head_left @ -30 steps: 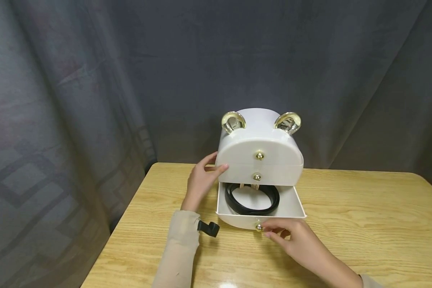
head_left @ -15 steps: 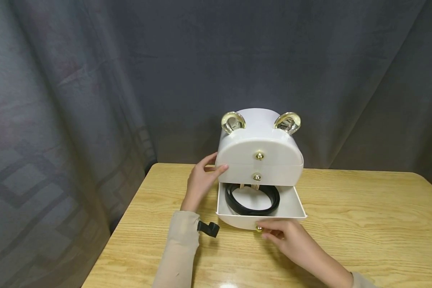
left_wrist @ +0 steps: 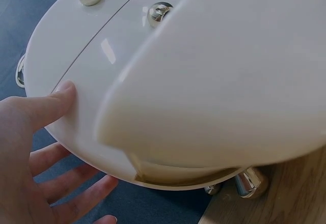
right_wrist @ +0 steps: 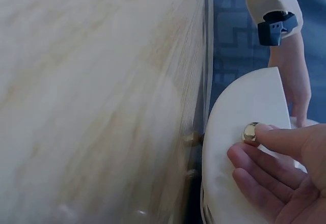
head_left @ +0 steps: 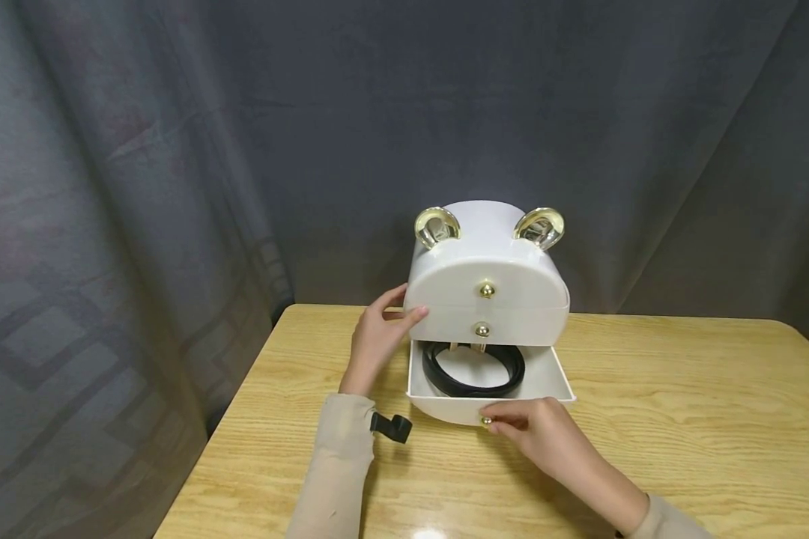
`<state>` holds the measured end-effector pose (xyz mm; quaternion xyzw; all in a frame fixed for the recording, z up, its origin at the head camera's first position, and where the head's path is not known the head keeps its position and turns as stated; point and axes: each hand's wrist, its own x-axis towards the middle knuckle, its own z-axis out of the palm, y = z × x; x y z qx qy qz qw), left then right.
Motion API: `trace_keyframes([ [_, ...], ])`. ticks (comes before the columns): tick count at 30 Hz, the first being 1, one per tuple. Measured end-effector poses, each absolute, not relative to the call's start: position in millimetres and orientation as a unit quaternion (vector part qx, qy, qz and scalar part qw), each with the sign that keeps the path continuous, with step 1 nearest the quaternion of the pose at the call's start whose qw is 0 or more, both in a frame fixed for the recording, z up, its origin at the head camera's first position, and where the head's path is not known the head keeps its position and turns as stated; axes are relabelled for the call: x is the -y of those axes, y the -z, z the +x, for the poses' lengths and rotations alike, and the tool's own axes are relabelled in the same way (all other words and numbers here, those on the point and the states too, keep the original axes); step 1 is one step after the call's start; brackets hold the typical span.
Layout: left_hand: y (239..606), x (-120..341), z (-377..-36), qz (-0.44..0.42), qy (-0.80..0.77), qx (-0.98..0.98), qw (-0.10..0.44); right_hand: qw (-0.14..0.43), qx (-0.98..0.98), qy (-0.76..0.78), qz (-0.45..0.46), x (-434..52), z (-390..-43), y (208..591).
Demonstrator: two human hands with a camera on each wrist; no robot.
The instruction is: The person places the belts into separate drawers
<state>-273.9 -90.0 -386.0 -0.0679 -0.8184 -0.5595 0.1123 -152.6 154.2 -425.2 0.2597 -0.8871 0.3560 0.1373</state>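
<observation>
A white storage box point(head_left: 485, 262) with gold bear ears stands on the table, its bottom drawer point(head_left: 546, 374) pulled out. Inside the drawer lies a coiled black belt point(head_left: 438, 374), partly hidden under the box. My left hand point(head_left: 374, 337) holds the box's left side; in the left wrist view its thumb point(left_wrist: 65, 94) presses the front while the fingers lie along the side. At the drawer front, my right hand point(head_left: 542, 434) pinches the small gold drawer knob point(right_wrist: 250, 132) between thumb and fingers, the other fingers lying close to the white front.
Two more gold knobs mark the closed upper drawers; one is the top knob point(head_left: 487, 290). The wooden table point(head_left: 681, 404) extends widely to the right. Behind it hangs a dark grey curtain point(head_left: 350, 150). A black band point(head_left: 391, 427) sits on the left wrist.
The drawer front has moved slightly inward, toward the box. My right hand has closed in on the knob and moved a little forward with it. My left hand stays in place.
</observation>
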Motion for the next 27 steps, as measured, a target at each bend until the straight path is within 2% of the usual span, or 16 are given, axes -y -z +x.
trace_keyframes([
  [27, 386, 90, -273, -0.069, 0.561, 0.817, 0.11, 0.129, 0.898, -0.367, 0.206, -146, -176, 427],
])
